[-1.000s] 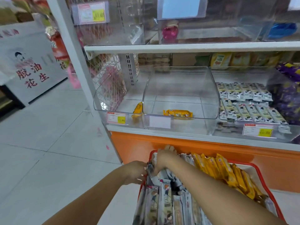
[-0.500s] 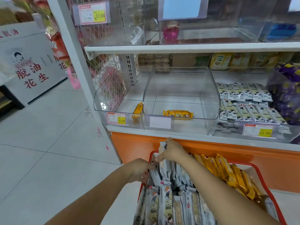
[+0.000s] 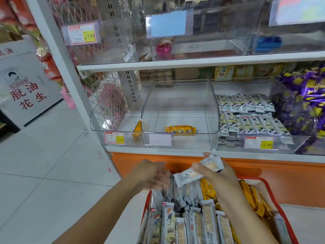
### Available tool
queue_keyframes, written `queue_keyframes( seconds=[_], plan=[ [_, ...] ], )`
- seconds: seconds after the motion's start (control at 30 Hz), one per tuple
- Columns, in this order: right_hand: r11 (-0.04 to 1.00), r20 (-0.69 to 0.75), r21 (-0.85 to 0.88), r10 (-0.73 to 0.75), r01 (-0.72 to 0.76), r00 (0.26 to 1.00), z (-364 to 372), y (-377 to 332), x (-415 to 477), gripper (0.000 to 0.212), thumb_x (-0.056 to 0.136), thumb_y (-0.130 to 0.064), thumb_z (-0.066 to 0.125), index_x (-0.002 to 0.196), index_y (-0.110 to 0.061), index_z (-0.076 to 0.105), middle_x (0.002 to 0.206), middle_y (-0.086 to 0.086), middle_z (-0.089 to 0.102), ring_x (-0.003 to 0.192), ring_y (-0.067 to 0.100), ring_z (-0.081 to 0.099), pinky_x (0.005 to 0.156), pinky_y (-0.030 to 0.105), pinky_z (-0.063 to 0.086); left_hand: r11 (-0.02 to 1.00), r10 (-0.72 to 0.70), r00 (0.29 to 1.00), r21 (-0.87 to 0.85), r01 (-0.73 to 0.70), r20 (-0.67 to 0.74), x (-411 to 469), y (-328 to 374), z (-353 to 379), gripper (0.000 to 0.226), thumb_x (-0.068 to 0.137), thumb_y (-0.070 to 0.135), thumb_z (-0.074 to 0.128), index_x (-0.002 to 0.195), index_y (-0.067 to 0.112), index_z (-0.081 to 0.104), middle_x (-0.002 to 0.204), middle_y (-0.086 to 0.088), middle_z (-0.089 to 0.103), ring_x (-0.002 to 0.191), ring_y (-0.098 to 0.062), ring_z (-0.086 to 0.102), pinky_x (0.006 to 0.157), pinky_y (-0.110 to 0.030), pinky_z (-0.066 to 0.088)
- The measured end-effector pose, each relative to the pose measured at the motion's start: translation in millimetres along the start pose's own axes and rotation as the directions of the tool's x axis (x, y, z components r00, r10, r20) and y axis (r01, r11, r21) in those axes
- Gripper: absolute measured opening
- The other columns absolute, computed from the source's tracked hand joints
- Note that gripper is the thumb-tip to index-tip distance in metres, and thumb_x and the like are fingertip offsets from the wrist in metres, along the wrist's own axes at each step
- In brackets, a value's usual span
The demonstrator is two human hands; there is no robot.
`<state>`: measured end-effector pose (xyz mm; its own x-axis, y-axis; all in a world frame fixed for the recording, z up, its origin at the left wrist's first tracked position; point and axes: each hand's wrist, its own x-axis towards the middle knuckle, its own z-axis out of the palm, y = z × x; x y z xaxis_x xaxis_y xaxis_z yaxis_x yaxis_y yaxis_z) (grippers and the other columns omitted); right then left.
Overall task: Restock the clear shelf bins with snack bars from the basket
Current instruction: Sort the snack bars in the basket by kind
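Note:
A red basket (image 3: 279, 213) at the bottom holds several grey-white and yellow snack bars. My right hand (image 3: 219, 175) is lifted above it, shut on grey-white snack bars (image 3: 197, 170) held crosswise. My left hand (image 3: 151, 173) is blurred at the basket's far-left corner, fingers apart, touching the upright bars there. Above, the middle clear bin (image 3: 179, 106) holds a single yellow bar (image 3: 180, 129). The left clear bin (image 3: 112, 120) has one yellow bar (image 3: 138, 128) leaning on its right wall. The right bin (image 3: 274, 141) holds rows of grey-white bars (image 3: 249, 113).
An orange shelf base (image 3: 263, 175) stands behind the basket. A white upright post (image 3: 70, 74) frames the shelf's left side. Purple wrapped sweets (image 3: 306, 103) fill the far right. An upper shelf (image 3: 193, 62) carries more clear bins. Grey tiled floor (image 3: 44, 164) lies to the left.
My right hand has risen out of the basket with grey-white bars toward the shelf. My left hand stayed at the basket's corner. The view has moved closer to the shelf.

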<state>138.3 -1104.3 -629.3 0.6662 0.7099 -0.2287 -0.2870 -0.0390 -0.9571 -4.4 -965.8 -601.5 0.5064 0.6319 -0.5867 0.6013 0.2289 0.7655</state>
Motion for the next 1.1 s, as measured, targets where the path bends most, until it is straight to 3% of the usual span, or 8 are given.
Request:
queue_keyframes(
  seconds=[0.13,0.33,0.53,0.7,0.8,0.93,1.0,1.1],
  plan=[
    [0.872,-0.05,-0.312,-0.412,0.377,0.91,-2,-20,-23,0.062,0.063,-0.028,0.086,0.115,-0.042,0.056,0.115,-0.021,0.05,0.104,-0.011,0.049,0.076,0.009,0.042,0.978,-0.066,0.901,-0.152,0.144,0.428,-33,27,20,0.081,0.079,0.063,0.047,0.119,-0.008,0.055,0.103,-0.02,0.071,0.089,-0.023,0.071,0.07,-0.025,0.058],
    [0.58,0.12,-0.463,-0.708,0.67,0.696,-15,-37,-38,0.065,0.06,-0.034,0.084,0.115,-0.049,0.051,0.12,-0.026,0.036,0.112,-0.015,0.04,0.085,-0.001,0.035,0.845,0.097,0.861,-0.499,0.194,0.499,-45,48,50,0.064,0.08,0.045,0.056,0.126,0.0,0.054,0.119,-0.024,0.063,0.089,-0.024,0.071,0.079,-0.032,0.058],
    [0.528,0.211,-0.477,-0.707,0.702,0.675,-41,-52,-44,0.059,0.067,-0.035,0.079,0.117,-0.042,0.049,0.133,-0.023,0.041,0.126,-0.003,0.043,0.093,0.011,0.042,0.821,0.267,0.809,-0.563,0.093,0.524,-59,65,79,0.044,0.084,0.033,0.056,0.119,0.008,0.061,0.116,-0.019,0.066,0.083,-0.023,0.071,0.075,-0.033,0.059],
    [0.544,0.329,-0.46,-0.629,0.701,0.704,-63,-65,-47,0.049,0.076,-0.063,0.06,0.121,-0.047,0.05,0.141,-0.025,0.038,0.128,-0.009,0.039,0.093,0.016,0.04,0.83,0.327,0.853,-0.555,-0.053,0.407,-49,74,96,0.036,0.083,0.016,0.061,0.118,0.005,0.061,0.103,-0.013,0.07,0.073,-0.022,0.07,0.057,-0.027,0.057],
    [0.581,0.206,-0.422,-0.686,0.696,0.698,-72,-66,-43,0.026,0.091,-0.049,0.046,0.11,-0.043,0.062,0.13,-0.023,0.05,0.119,-0.005,0.05,0.084,0.013,0.046,0.86,0.351,0.86,-0.491,-0.139,0.371,-39,81,96,0.044,0.08,0.006,0.069,0.122,0.0,0.058,0.11,-0.018,0.068,0.086,-0.025,0.069,0.075,-0.034,0.059],
    [0.643,0.074,-0.464,-0.657,0.609,0.75,-85,-59,-31,0.032,0.096,-0.038,0.053,0.125,-0.05,0.051,0.127,-0.024,0.051,0.112,0.001,0.055,0.083,0.009,0.045,0.867,0.37,0.845,-0.47,-0.165,0.387,-26,90,100,0.06,0.07,0.0,0.069,0.126,-0.011,0.05,0.117,-0.024,0.064,0.104,-0.033,0.064,0.094,-0.042,0.052],
    [0.73,0.053,-0.424,-0.571,0.536,0.819,-92,-59,-29,0.048,0.088,-0.039,0.058,0.129,-0.058,0.041,0.128,-0.028,0.051,0.114,-0.005,0.054,0.086,0.009,0.045,0.85,0.402,0.819,-0.499,-0.169,0.409,-21,94,102,0.051,0.073,-0.002,0.063,0.122,-0.01,0.053,0.119,-0.026,0.062,0.106,-0.033,0.064,0.093,-0.041,0.052],
    [0.729,0.046,-0.472,-0.541,0.496,0.84,-100,-60,-25,0.047,0.077,-0.049,0.056,0.122,-0.062,0.046,0.127,-0.038,0.049,0.117,-0.012,0.048,0.093,0.016,0.042,0.83,0.438,0.798,-0.527,-0.182,0.415,-13,100,104,0.052,0.076,-0.002,0.06,0.128,-0.006,0.051,0.123,-0.025,0.06,0.112,-0.035,0.061,0.09,-0.04,0.054]
  ],
)
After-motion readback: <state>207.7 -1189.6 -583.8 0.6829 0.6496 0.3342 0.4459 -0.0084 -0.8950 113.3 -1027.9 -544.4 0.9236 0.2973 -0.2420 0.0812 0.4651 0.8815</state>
